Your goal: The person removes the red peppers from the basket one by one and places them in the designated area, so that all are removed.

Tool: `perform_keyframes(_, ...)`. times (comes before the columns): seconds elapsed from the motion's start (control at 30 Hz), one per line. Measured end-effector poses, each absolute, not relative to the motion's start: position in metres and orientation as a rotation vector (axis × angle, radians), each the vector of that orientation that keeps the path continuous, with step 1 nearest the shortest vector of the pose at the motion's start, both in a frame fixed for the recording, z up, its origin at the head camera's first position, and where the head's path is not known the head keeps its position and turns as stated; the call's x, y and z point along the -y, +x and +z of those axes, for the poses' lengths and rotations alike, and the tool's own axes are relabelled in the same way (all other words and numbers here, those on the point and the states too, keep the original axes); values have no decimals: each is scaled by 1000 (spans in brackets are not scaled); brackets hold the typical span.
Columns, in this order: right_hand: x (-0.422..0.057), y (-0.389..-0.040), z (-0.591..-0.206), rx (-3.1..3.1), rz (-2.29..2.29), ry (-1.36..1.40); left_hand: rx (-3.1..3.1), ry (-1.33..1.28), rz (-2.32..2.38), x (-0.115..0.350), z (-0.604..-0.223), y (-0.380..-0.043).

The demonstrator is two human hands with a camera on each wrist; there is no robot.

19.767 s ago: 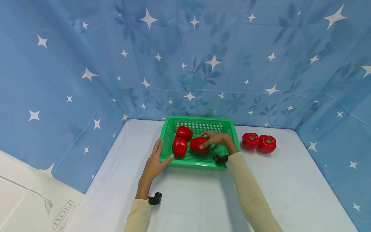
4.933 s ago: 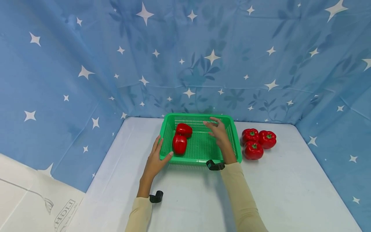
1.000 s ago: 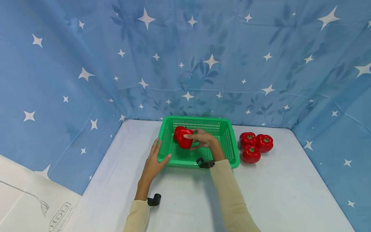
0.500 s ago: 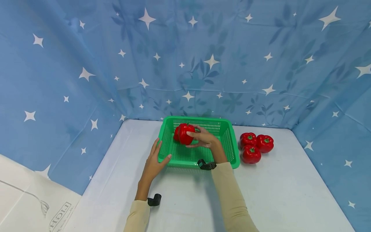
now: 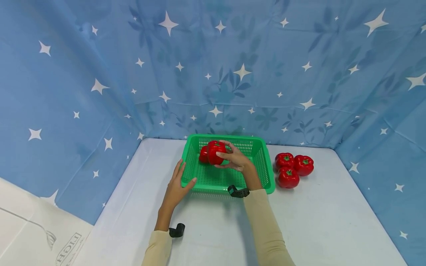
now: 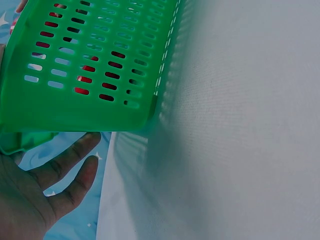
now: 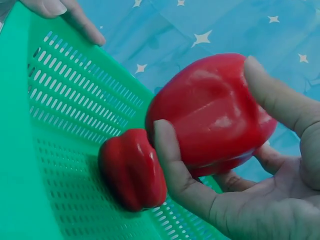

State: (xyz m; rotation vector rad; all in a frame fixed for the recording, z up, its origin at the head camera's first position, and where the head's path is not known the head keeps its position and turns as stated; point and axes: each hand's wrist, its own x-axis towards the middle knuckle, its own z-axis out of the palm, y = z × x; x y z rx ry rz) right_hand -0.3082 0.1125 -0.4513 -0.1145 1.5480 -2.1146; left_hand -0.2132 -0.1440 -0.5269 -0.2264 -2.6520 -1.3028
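Observation:
My right hand (image 5: pixel 235 158) grips a glossy red bell pepper (image 5: pixel 215 152) by its sides, thumb and fingers curled round it. In the right wrist view this pepper (image 7: pixel 210 112) is raised above the floor of the green plastic basket (image 7: pixel 65 165). A second red bell pepper (image 7: pixel 132 170) lies on the basket floor, partly hidden in the head view behind the held one. My left hand (image 5: pixel 175 187) rests at the basket's near left corner, fingers straight along the rim and thumb over the front edge. From the left wrist, fingers (image 6: pixel 75 185) show beside the basket wall (image 6: pixel 90 112).
Three red bell peppers (image 5: pixel 288 177) stand grouped, stems up, on the white table (image 5: pixel 213 229) just right of the basket. A blue star-patterned curtain (image 5: pixel 213 66) closes off the back and both sides.
Over the last second the right hand has lifted the pepper and turned it stem end up, shifting slightly right. Earlier, another pepper left the basket for the group at right. The left hand stays put.

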Motion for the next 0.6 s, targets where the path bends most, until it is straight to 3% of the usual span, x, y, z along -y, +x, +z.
perform_keyframes(0.6,-117,-304,-456,-1753,-2091,-142,2655,-227,-1295,142,-526,-212)
